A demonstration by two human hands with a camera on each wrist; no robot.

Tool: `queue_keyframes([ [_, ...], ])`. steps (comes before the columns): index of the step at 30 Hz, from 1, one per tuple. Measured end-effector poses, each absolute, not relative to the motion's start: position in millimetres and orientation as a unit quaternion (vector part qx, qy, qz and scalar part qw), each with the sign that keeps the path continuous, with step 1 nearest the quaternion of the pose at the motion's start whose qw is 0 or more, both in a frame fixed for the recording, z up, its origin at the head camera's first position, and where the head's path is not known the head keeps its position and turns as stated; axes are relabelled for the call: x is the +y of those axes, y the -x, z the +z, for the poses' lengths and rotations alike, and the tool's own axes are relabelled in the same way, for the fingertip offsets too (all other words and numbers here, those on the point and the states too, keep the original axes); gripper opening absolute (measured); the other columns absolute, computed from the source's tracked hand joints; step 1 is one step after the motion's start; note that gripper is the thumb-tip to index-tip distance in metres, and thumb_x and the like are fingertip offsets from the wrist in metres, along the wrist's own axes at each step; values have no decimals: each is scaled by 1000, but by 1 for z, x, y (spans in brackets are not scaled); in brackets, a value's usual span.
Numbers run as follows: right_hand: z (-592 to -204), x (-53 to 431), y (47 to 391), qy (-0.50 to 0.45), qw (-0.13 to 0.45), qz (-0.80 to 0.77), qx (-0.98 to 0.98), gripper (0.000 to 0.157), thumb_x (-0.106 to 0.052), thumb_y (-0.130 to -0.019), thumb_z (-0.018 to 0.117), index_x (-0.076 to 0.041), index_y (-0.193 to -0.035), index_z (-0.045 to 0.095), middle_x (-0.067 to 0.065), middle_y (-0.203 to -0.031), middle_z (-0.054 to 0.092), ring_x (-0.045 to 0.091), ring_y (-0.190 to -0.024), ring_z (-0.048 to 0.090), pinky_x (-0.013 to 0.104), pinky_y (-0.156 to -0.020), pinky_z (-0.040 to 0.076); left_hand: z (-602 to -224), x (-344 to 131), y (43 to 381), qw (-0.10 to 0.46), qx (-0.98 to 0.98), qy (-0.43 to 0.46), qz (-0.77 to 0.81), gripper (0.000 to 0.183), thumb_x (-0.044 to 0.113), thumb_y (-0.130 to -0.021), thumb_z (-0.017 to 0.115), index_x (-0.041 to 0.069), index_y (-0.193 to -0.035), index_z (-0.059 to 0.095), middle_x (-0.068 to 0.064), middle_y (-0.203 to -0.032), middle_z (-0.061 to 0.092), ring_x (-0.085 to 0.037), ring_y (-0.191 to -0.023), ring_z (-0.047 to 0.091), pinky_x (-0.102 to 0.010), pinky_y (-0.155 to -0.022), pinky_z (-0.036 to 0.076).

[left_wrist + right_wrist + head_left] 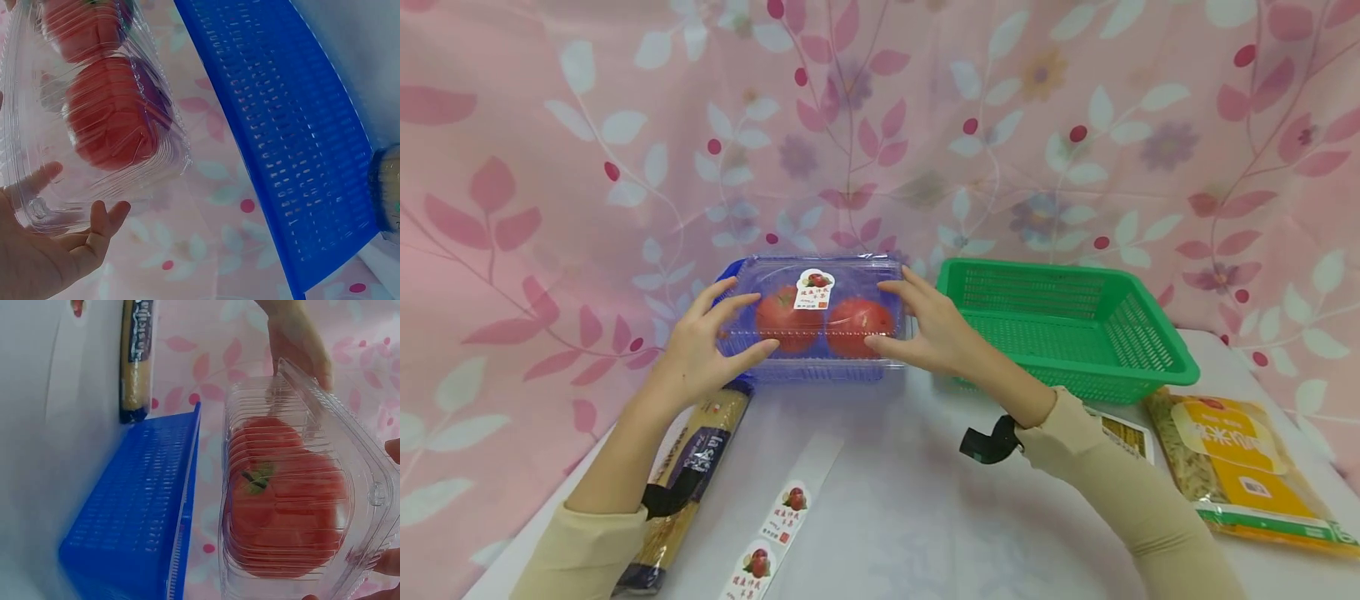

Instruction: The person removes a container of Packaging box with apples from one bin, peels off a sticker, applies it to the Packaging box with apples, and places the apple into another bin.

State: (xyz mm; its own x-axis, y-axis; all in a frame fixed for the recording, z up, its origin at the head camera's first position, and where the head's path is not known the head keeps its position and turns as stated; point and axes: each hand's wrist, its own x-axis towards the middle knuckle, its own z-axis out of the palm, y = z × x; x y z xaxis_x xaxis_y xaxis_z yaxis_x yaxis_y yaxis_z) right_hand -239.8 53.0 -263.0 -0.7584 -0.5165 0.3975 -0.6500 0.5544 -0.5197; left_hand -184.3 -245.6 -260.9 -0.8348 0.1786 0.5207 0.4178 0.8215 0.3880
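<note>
A clear plastic clamshell box [868, 277] with two red tomatoes [788, 321] inside is held up between both hands. On its lid sits a white sticker [814, 290] printed with red fruit. My left hand [696, 350] grips the left end, its thumb and fingers spread around the corner in the left wrist view. The right hand [932, 329] holds the opposite end, thumb on the near side and fingers over the top edge. Below the raised box stands a blue slotted basket [281, 144], mostly hidden behind the box in the head view.
A green basket [1067, 367] stands to the right. Further right lies a yellow pasta bag [1240, 458], with another packet [1123, 433] beside it. A spaghetti pack [700, 458] lies at the left, near a sticker strip [793, 508] on the white table. Floral cloth [880, 125] hangs behind.
</note>
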Motion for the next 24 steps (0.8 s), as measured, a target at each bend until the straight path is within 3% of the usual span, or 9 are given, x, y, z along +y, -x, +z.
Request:
queue_keyframes([
  [5,-262,40,260,-322,92,322,-886,70,-53,-79,60,-16,-135,42,15,-149,20,30,-126,38,58,-95,33,-257,-252,206,221,-930,150,-252,62,44,-79,68,9,-127,52,-16,-144,28,-45,-112,45,-63,-84,39],
  [9,-261,30,277,-310,83,316,-893,69,-55,-79,58,-16,-134,43,12,-148,25,28,-135,23,58,-98,30,-254,-260,224,199,-935,140,-257,63,46,-79,66,10,-128,52,-16,-144,28,-42,-113,45,-59,-82,42],
  [14,-263,18,297,-308,66,312,-896,67,-54,-81,57,-15,-133,45,8,-143,35,23,-138,14,56,-101,26,-260,-273,247,164,-943,127,-260,64,48,-81,63,10,-130,50,-15,-146,26,-40,-114,45,-55,-84,44],
  [19,-269,9,315,-308,53,315,-896,63,-52,-83,56,-15,-133,45,8,-142,38,25,-138,11,57,-103,22,-267,-281,268,144,-946,123,-264,68,53,-80,61,8,-130,50,-17,-145,26,-44,-118,41,-59,-89,38],
  [24,-280,3,329,-294,38,330,-896,61,-51,-83,56,-16,-132,46,12,-145,31,28,-138,11,58,-102,21,-275,-287,289,137,-945,124,-268,68,56,-80,59,9,-128,51,-17,-145,27,-45,-121,36,-64,-93,30],
])
